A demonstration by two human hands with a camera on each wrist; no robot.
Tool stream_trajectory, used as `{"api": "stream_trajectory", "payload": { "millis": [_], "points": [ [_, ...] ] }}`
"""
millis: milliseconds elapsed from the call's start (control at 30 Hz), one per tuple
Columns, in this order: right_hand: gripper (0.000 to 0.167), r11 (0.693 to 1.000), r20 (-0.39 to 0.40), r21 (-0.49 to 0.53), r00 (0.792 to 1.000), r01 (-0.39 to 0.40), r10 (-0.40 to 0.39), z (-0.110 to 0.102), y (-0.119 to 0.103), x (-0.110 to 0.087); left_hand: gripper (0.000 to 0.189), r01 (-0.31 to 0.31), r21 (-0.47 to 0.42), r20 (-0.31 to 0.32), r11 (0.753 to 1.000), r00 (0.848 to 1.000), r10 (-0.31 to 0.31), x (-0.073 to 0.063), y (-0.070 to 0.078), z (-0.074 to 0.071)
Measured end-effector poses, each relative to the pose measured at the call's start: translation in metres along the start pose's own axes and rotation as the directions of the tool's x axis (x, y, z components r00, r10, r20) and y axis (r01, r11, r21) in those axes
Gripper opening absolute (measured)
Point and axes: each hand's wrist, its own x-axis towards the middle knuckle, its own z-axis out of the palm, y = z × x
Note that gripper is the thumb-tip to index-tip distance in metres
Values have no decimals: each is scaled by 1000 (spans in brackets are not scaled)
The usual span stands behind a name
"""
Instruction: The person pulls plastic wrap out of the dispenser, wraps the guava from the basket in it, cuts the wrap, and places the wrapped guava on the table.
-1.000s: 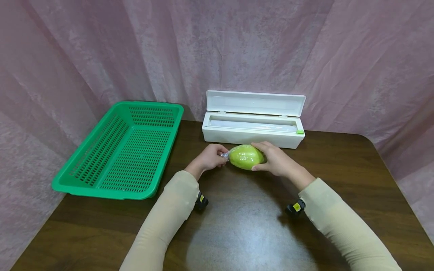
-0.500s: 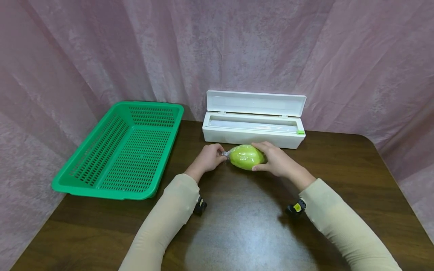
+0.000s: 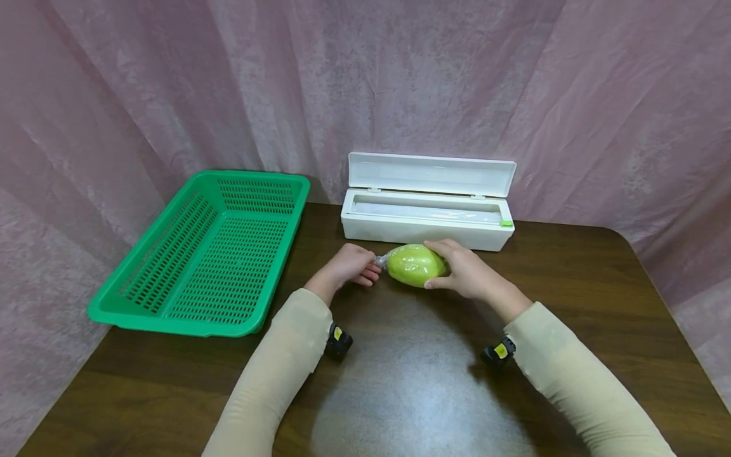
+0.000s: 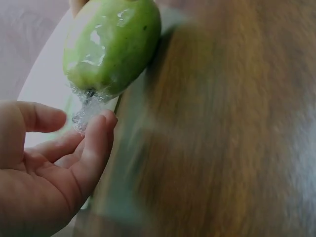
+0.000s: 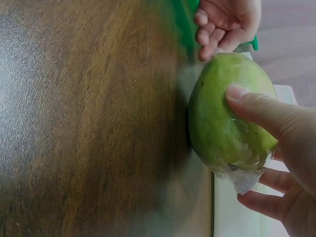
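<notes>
A green mango wrapped in clear cling film lies on its side over the table. My right hand holds its right end, the thumb across the near side and the fingers round the far side. At the mango's left end the film is gathered into a twisted tail. My left hand is at this tail; in the left wrist view thumb and fingers stand apart on either side of it, fingertips right at the film. A second gathered film end shows by my right fingers.
Just behind the mango stands a white cling film dispenser with its lid raised and a roll inside. A green perforated basket sits at the left. A pink curtain hangs behind the wooden table.
My left fingers, closed on the film tail earlier, have spread away from it, with the hand shifting slightly left. My right hand and the mango have stayed in place.
</notes>
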Motion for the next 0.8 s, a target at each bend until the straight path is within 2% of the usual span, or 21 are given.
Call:
{"api": "stream_trajectory", "payload": {
  "millis": [67, 167, 267, 400, 500, 633, 800],
  "points": [
    [84, 1000, 4, 2, 1000, -2, 2, 0, 0, 0, 29, 31, -99, -8, 995, 999, -32, 3, 0, 0],
    [84, 1000, 0, 1, 1000, 1, -1, 0, -1, -1, 33, 36, -207, -14, 978, 999, -40, 8, -2, 1],
    [84, 1000, -5, -2, 1000, 10, -10, 0, -1, -1, 33, 30, -271, -21, 962, 999, -37, 12, -3, 2],
    [83, 1000, -3, -6, 1000, 30, -30, 0, -1, 0, 25, 48, -331, -36, 942, 997, -63, 17, -2, 4],
    [83, 999, 4, -7, 1000, 31, -31, -1, -2, 0, 24, 41, -322, -54, 946, 997, -61, 19, 0, 4],
    [82, 1000, 10, -7, 1000, 28, -28, -2, -3, 0, 27, 21, -248, -47, 969, 998, -34, 20, 3, 3],
    [82, 1000, 20, -6, 1000, 19, -19, -3, -4, -1, 23, 57, -173, -9, 983, 998, -59, 19, 5, 0]
  ]
}}
